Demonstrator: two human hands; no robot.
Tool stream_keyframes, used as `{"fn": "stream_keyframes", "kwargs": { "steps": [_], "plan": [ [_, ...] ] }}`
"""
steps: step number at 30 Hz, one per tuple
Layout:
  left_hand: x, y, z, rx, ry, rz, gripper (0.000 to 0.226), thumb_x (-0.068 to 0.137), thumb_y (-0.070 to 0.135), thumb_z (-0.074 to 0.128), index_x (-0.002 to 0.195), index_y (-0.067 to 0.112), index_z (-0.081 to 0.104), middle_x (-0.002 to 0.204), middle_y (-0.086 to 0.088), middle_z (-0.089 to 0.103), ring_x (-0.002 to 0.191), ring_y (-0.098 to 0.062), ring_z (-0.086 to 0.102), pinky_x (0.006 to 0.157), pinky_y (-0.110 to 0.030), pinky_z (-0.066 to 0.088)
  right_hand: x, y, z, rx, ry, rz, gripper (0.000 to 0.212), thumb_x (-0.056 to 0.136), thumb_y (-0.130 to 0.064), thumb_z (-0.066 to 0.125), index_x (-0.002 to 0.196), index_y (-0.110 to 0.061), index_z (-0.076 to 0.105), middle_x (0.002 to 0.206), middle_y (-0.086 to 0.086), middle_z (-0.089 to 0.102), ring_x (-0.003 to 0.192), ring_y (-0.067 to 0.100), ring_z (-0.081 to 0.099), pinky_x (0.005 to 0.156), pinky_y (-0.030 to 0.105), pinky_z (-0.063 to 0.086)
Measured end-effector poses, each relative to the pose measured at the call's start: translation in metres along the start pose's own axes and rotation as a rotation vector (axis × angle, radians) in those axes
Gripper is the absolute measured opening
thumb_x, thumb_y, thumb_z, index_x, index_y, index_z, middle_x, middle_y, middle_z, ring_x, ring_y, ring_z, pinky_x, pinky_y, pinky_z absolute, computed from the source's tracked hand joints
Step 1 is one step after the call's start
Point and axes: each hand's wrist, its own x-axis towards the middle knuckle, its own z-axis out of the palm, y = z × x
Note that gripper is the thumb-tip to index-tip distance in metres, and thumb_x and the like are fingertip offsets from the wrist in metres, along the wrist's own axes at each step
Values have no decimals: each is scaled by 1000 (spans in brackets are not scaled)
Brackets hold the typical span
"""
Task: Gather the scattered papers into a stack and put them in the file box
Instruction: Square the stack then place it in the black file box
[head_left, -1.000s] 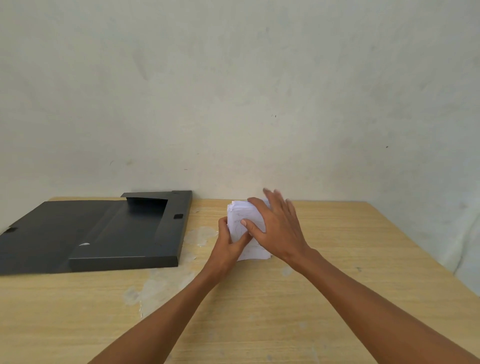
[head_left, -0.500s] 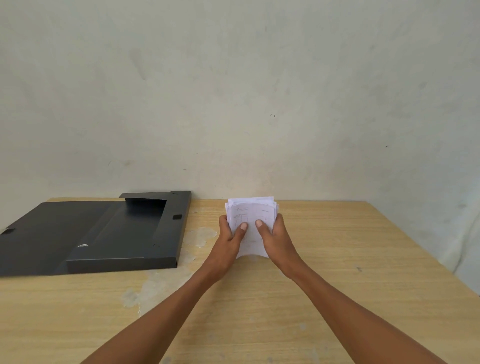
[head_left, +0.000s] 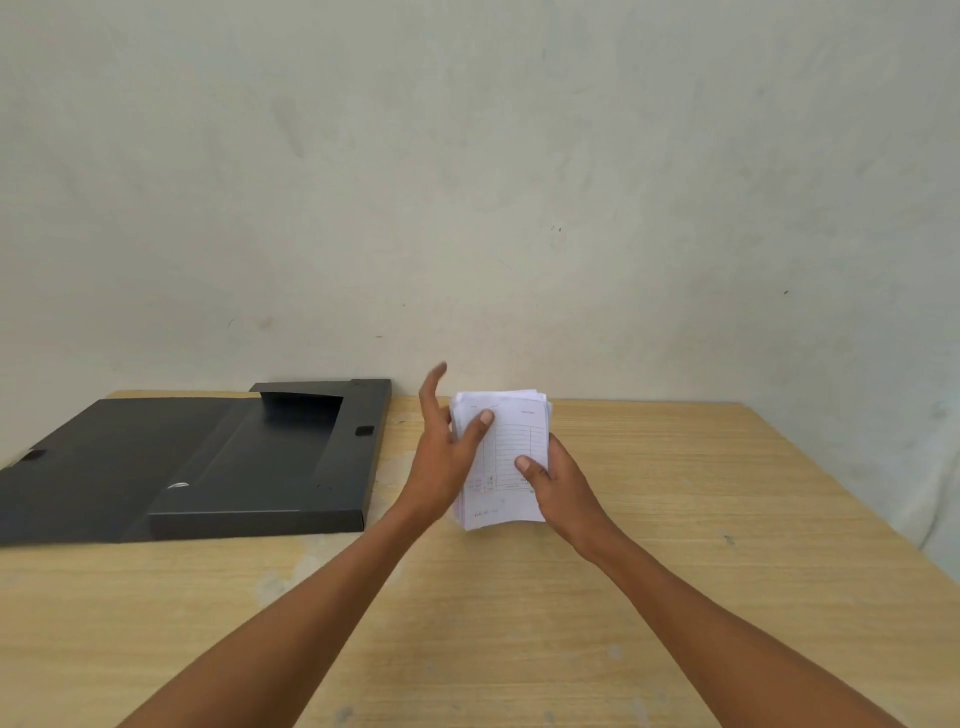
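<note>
A stack of white printed papers (head_left: 511, 447) stands nearly upright above the wooden table (head_left: 675, 545), its lower edge near the surface. My right hand (head_left: 558, 486) grips the stack's right edge, thumb on the front sheet. My left hand (head_left: 444, 452) is at the stack's left edge with its thumb pressed on the front and its fingers spread upward, blurred. The black file box (head_left: 218, 462) lies open to the left of the hands, its lid flat on the table.
A plain pale wall (head_left: 467, 182) rises right behind the table. The table's right edge (head_left: 831, 499) runs diagonally at the right. Bare wood lies between me and the hands.
The stack has been lifted and tilted more upright. My left hand's fingers have come off the stack and spread upward, leaving only the thumb on it. The right hand slid lower along the right edge.
</note>
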Motion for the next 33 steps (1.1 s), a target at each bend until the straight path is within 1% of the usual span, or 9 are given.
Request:
{"fn": "stream_keyframes", "kwargs": {
  "steps": [2, 5, 11, 13, 17, 24, 27, 30, 33],
  "plan": [
    [4, 7, -3, 97, 2, 76, 49, 103, 35, 54, 147, 44, 32, 121, 30, 55, 97, -11, 65, 76, -24, 58, 0, -1, 3, 7, -4, -8, 30, 102, -20, 49, 131, -23, 51, 118, -6, 67, 109, 11, 65, 90, 34, 55],
    [2, 1, -2, 185, -27, 63, 23, 105, 33, 49, 129, 35, 50, 116, 20, 60, 100, -18, 64, 77, -31, 56, -1, 4, 5, -32, -26, 27, 32, 102, -25, 50, 133, -21, 46, 124, 0, 64, 109, 13, 64, 91, 38, 56],
    [-6, -1, 3, 207, -96, 94, 21, 110, 31, 37, 127, 38, 46, 117, 18, 60, 96, -13, 63, 78, -31, 57, -11, -9, 3, -286, 124, -240, 83, 99, -32, 54, 154, -42, -7, 132, -6, 34, 99, 12, 57, 77, 31, 55],
    [-7, -1, 4, 198, -111, 101, 21, 110, 32, 35, 128, 39, 45, 117, 18, 60, 95, -12, 63, 79, -32, 56, -10, -17, -1, -432, 154, -309, 72, 101, -39, 48, 154, -49, -1, 126, -5, 35, 84, 15, 61, 66, 34, 59],
    [-12, -3, 7, 183, -98, 120, 23, 110, 33, 36, 130, 44, 43, 117, 25, 56, 97, -3, 61, 81, -24, 54, -6, -19, -4, -512, 161, -326, 47, 102, -37, 46, 147, -40, 32, 133, -2, 40, 92, 15, 62, 72, 36, 59],
    [-17, -5, 9, 178, -79, 155, 30, 108, 35, 42, 131, 53, 34, 121, 39, 48, 104, -4, 62, 83, -28, 58, -13, -17, -4, -517, 198, -339, 45, 101, -35, 49, 143, -32, 33, 126, -2, 46, 95, 15, 59, 73, 33, 57],
    [-16, -6, 10, 184, -60, 152, 25, 108, 33, 41, 129, 48, 35, 117, 27, 53, 97, -8, 63, 78, -30, 58, -14, -20, -1, -470, 178, -322, 41, 101, -34, 50, 138, -33, 32, 124, 0, 50, 97, 13, 57, 74, 32, 55],
    [-14, -5, 12, 194, -50, 145, 23, 110, 29, 37, 127, 43, 35, 112, 18, 55, 89, -13, 63, 69, -27, 56, -11, -15, 3, -165, 183, -174, 68, 95, -34, 60, 145, -34, 14, 119, -1, 55, 101, 16, 61, 78, 36, 56],
    [-15, -4, 10, 152, -23, 127, 29, 109, 26, 39, 131, 44, 32, 107, 9, 59, 85, -13, 63, 66, -22, 55, -9, -2, 8, -85, 100, -20, 42, 98, -31, 57, 136, -24, 41, 107, -5, 66, 103, 22, 67, 84, 41, 58]
  ]
}}
